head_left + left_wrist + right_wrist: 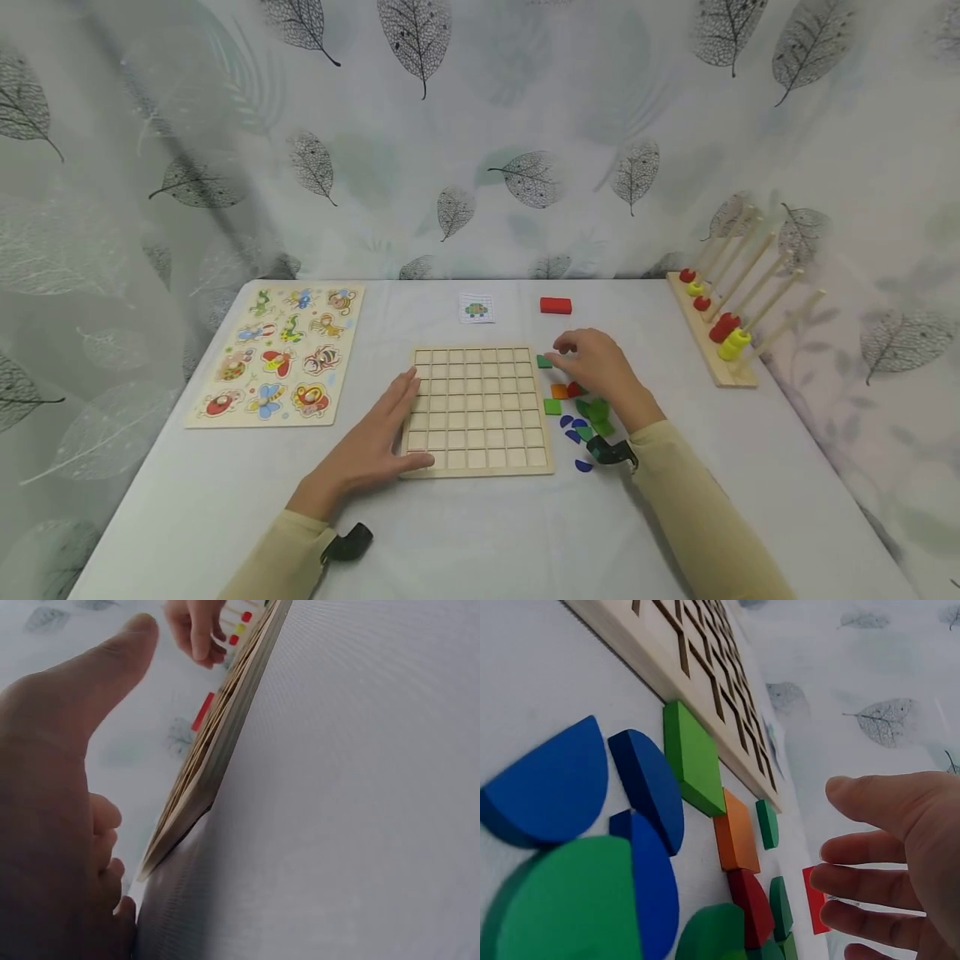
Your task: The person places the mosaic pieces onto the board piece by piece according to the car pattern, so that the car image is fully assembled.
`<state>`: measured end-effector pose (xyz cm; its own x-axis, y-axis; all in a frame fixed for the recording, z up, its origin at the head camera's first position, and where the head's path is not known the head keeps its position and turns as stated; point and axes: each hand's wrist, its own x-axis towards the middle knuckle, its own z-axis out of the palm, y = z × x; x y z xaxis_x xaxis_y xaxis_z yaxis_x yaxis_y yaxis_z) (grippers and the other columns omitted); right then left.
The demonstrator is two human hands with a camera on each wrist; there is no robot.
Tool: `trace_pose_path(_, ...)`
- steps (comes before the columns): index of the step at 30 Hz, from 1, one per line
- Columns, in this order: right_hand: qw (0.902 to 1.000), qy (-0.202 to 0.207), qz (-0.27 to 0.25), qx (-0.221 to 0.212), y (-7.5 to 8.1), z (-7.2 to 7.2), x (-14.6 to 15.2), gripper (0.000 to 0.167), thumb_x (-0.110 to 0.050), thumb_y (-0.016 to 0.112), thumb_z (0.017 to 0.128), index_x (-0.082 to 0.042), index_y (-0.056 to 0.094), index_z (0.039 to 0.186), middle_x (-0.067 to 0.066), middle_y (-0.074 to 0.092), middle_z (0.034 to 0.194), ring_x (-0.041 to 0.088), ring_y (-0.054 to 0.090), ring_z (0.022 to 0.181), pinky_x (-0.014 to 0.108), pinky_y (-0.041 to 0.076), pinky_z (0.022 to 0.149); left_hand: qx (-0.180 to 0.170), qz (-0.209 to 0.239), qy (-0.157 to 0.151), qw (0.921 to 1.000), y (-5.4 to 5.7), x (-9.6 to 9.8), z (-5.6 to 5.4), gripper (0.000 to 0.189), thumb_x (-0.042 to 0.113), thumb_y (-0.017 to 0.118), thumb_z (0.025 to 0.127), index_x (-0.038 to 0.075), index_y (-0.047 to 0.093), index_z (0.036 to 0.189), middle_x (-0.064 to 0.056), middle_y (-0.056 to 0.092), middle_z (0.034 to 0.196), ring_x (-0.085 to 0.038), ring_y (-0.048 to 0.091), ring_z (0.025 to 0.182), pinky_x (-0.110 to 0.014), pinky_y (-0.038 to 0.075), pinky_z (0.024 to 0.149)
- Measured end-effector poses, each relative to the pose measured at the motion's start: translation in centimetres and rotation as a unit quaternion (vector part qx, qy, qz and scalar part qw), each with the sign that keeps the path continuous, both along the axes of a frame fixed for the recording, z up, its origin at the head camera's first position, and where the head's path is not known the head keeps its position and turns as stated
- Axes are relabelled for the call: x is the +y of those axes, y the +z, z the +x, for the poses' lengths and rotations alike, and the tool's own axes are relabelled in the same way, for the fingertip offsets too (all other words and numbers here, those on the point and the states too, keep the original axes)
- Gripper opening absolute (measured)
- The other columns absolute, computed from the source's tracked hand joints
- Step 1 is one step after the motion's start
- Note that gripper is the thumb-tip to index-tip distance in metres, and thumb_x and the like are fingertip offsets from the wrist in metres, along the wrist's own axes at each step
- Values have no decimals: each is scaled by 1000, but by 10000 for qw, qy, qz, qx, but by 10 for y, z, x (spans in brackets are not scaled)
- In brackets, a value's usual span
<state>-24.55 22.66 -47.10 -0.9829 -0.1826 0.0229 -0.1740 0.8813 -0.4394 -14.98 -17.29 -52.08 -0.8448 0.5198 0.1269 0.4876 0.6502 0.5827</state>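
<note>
A square wooden grid board (480, 477) lies in the middle of the table. My left hand (375, 442) is at its left side, fingers extended along the edge and thumb over the near-left corner. In the left wrist view the thumb stands apart from the fingers. My right hand (596, 362) hovers right of the board, fingers loosely bent with nothing visible between them. Closest to its fingertips is a dark green piece (544, 362). Below lie a light green square (694, 757), an orange square (736, 832), a red piece (750, 907) and several blue half-circles (555, 784).
A small picture card (477, 308) and a red block (556, 306) lie beyond the board. An insect puzzle board (296, 333) is on the left. At the right stands a wooden peg rack (705, 333) with red and yellow beads. A leaf-print curtain (480, 125) hangs behind.
</note>
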Motion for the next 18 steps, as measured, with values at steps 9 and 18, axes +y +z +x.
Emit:
trace_pose_path(9,9992,40,-3,-403,-10,-4,-11,30,-31,77,100,-7,79,119,6,74,105,27,64,97,46,60,90,149,-371,-59,9992,0,0,2,125,73,77,86,3,20,173,-7,12,182,-28,9,166,-53,22,131)
trace_pose_path(18,9986,-31,362,-379,-15,-9,-13,34,-37,81,97,-11,78,119,6,73,103,27,63,97,48,57,90,280,-604,-165,9976,2,4,1,128,75,78,84,-1,24,171,-13,17,180,-33,13,166,-53,21,131)
